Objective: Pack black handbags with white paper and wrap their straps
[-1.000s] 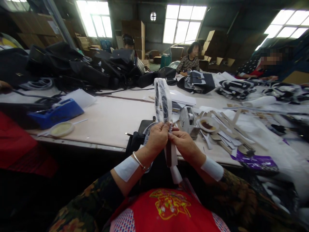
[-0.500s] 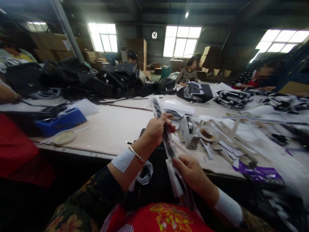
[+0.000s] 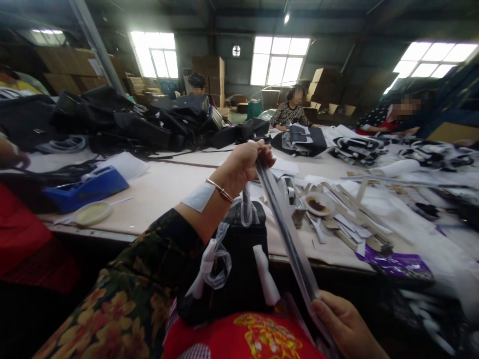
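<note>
A long dark strap in a clear plastic sleeve (image 3: 286, 227) runs slantwise between my two hands. My left hand (image 3: 252, 158) is raised over the table and closed around its upper end. Lower down at the right, my right hand (image 3: 339, 316) pinches the strap between thumb and fingers. Below my left forearm, a black bag (image 3: 243, 264) stands against my red apron, its lower part in shadow. White foam wraps (image 3: 266, 274) and crumpled clear plastic (image 3: 220, 267) cover parts of the bag.
On the table's right are a tape dispenser (image 3: 294, 199), a round dish of brown stuff (image 3: 319, 204) and several cardboard strips (image 3: 346, 209). To the left sit a blue holder (image 3: 88, 188) and a pale lid-like dish (image 3: 93, 213). Black bags (image 3: 149, 119) pile up behind; co-workers sit beyond.
My hands have moved apart: the left up and away, the right down toward me. The sleeved strap is now stretched between them, and more of the black bag shows.
</note>
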Action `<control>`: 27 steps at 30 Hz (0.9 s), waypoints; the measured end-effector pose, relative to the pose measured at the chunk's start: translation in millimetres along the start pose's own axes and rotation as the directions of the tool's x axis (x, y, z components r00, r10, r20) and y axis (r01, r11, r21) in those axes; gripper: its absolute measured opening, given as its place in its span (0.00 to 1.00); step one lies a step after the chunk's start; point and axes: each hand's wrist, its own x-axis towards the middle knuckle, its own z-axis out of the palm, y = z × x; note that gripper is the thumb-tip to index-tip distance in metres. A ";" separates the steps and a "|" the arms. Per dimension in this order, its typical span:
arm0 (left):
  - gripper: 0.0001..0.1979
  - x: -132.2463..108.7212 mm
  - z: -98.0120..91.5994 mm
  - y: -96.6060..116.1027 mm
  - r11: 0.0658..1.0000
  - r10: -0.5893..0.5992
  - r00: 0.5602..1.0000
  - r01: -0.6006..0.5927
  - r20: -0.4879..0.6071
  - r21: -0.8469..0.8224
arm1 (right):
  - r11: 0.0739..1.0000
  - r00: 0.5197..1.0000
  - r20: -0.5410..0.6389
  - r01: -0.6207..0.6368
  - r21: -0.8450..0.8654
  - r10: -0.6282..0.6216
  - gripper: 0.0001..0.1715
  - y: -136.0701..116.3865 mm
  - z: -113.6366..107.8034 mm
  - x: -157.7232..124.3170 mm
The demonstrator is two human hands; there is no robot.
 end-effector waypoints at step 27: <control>0.24 -137.7 -81.7 -154.4 0.659 -0.223 0.975 0.137 0.018 0.740 | 0.941 0.916 -0.218 0.330 -0.071 -0.338 0.19 -53.0 45.7 88.1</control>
